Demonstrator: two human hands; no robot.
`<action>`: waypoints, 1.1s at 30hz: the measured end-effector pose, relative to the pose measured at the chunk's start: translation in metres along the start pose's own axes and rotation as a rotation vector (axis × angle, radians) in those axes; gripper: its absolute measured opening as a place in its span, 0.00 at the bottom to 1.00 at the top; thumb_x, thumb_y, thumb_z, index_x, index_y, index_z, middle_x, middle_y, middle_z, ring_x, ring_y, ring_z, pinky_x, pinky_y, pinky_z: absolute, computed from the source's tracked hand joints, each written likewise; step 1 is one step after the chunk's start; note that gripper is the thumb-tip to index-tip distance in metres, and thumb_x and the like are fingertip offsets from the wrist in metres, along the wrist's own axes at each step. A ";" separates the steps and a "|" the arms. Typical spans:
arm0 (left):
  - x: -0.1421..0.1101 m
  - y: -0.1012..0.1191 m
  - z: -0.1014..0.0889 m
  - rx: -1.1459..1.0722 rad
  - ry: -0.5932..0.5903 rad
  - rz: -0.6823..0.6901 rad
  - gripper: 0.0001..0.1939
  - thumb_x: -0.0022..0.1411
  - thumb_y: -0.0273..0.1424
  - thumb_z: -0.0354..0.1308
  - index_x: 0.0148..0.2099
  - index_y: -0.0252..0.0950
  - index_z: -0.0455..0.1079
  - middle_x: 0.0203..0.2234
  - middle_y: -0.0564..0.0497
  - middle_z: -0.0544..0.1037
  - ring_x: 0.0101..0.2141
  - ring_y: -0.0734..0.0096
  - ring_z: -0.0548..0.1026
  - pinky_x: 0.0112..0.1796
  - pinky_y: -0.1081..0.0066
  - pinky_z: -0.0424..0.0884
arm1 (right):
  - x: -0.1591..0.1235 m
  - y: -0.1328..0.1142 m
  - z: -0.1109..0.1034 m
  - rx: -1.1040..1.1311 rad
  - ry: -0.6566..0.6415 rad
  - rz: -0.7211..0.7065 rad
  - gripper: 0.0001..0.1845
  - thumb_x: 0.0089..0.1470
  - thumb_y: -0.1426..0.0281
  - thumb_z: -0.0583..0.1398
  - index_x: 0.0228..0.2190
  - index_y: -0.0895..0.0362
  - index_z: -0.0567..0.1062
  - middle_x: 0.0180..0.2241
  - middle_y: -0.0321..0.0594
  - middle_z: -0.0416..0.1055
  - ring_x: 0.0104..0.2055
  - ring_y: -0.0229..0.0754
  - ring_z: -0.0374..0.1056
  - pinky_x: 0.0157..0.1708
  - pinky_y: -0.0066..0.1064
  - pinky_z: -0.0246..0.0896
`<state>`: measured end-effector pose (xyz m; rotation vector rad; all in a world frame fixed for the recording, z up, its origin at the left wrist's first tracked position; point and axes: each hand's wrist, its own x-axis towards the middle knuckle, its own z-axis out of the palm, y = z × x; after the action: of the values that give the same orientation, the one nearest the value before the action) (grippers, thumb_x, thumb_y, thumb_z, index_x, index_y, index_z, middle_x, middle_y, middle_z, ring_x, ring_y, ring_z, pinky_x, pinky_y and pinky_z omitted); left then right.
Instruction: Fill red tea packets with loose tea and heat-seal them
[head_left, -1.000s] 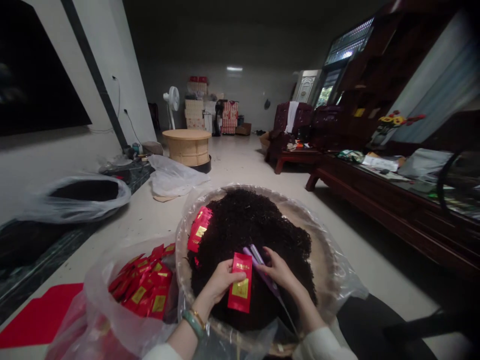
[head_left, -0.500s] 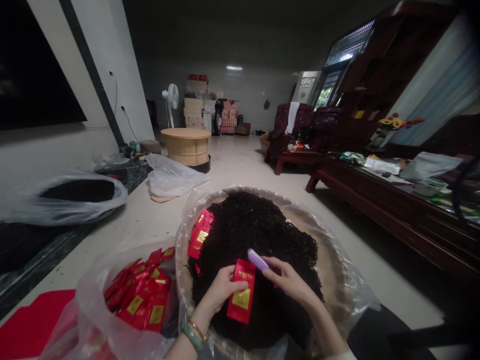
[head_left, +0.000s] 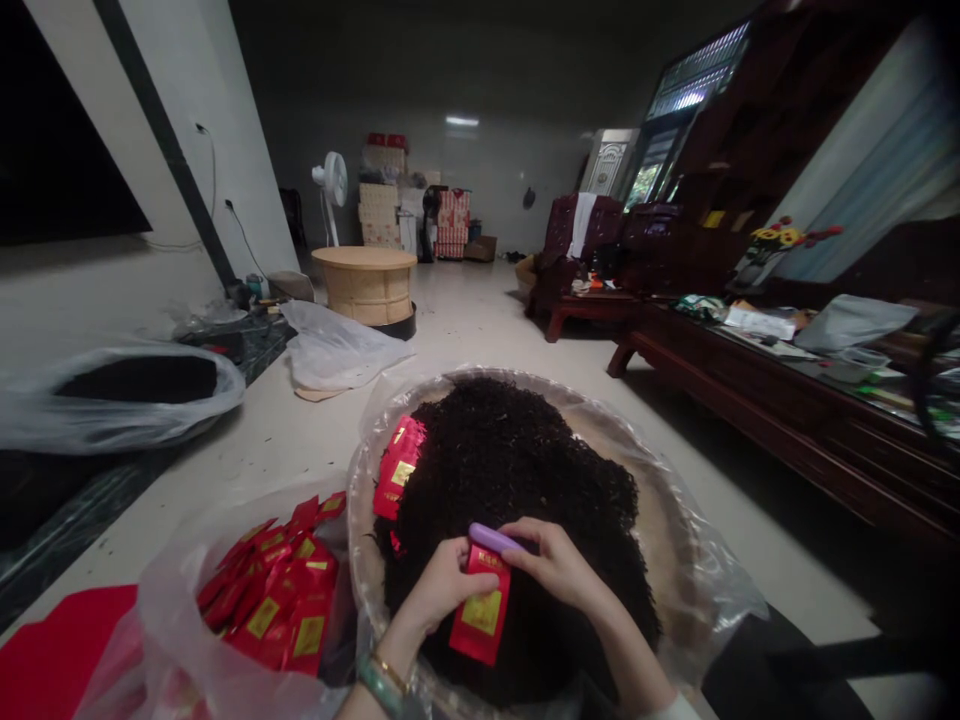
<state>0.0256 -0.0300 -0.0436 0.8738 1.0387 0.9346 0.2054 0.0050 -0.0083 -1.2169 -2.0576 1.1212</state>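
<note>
My left hand (head_left: 442,585) grips the top of a red foil packet (head_left: 480,612) with a gold label, holding it upright above a heap of dark loose tea leaves (head_left: 510,460). My right hand (head_left: 559,565) holds a slim lilac plastic scoop (head_left: 495,538) across the packet's mouth, so the mouth is hidden. The heap fills a round woven tray (head_left: 637,450) lined with clear plastic. Several red packets (head_left: 397,468) lie against the heap's left side. More red packets (head_left: 274,600) are piled in a clear plastic bag beside the tray.
To the left lies a plastic bag of dark leaves (head_left: 139,380), with red paper (head_left: 64,640) below it. Behind the tray are a loose white plastic bag (head_left: 341,345) and a round wooden tub (head_left: 365,285). A long dark wooden table (head_left: 780,410) runs along the right.
The lilac scoop has swung from a steep angle to lie across the top of the packet. My hands have come closer together, and the view has drifted slightly.
</note>
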 end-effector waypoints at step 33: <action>0.000 -0.001 0.010 -0.048 0.170 0.079 0.28 0.52 0.55 0.55 0.29 0.31 0.75 0.18 0.50 0.75 0.21 0.71 0.70 0.24 0.75 0.62 | -0.011 0.007 0.028 0.431 0.225 0.186 0.24 0.43 0.47 0.62 0.16 0.56 0.71 0.15 0.32 0.63 0.17 0.36 0.57 0.18 0.27 0.50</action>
<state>0.0357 -0.0322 -0.0420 0.8106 1.1285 1.1111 0.1938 -0.0141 -0.0296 -1.2603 -1.4635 1.3565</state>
